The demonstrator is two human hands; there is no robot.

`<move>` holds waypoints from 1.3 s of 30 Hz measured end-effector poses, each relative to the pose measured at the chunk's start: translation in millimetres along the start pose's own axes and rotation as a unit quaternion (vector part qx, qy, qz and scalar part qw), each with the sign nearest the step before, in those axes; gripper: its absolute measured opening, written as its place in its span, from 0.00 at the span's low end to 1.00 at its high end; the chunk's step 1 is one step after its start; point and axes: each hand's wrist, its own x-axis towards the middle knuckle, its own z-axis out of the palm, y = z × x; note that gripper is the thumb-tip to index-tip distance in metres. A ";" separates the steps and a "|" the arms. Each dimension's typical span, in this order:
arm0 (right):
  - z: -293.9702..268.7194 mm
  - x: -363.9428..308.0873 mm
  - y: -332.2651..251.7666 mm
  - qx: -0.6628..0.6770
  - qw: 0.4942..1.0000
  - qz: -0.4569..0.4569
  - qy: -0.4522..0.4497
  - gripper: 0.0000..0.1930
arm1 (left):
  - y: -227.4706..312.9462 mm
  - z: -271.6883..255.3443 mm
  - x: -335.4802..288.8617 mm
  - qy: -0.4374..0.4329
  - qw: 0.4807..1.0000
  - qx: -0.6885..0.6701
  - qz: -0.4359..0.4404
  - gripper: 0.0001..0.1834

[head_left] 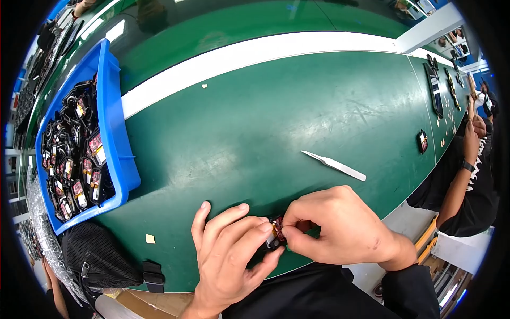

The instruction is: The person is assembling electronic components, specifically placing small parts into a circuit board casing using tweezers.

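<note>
Near the table's front edge, a small black electronic unit with a red circuit board (275,232) lies between my two hands. My left hand (229,250) steadies it from the left, thumb and index finger at its side and the other fingers stretched over the table. On its right edge my right hand (334,226) pinches with thumb and index finger; whatever is between those fingertips is too small to make out. White tweezers (336,166) rest on the green table (239,117) beyond my right hand.
A blue bin (112,122) full of similar units stands at the left. A black mesh bag (101,258) sits in front of it. Another unit (422,141) lies at the right, near a co-worker's arm (458,186). Small yellowish scraps (150,239) dot the table.
</note>
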 end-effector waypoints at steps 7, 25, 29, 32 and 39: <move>-2.8 2.0 -1.7 0.007 1.000 0.007 -0.014 0.05 | -0.4 0.4 -0.6 0.001 1.000 -0.004 0.000 0.34; -5.3 3.3 -3.4 0.012 0.999 0.020 -0.027 0.06 | -0.4 -0.5 -0.3 -0.002 1.000 -0.006 0.007 0.35; -3.9 3.0 -0.1 0.012 1.000 0.012 -0.022 0.05 | -0.2 -0.6 0.1 -0.004 1.000 -0.006 0.007 0.35; -3.5 3.2 0.5 0.009 1.000 0.002 -0.019 0.04 | -0.4 -0.4 0.0 -0.002 1.000 -0.006 0.008 0.35; -8.2 6.2 -4.0 0.001 0.999 0.013 -0.050 0.07 | 0.4 -0.6 0.7 -0.001 1.000 -0.011 0.009 0.35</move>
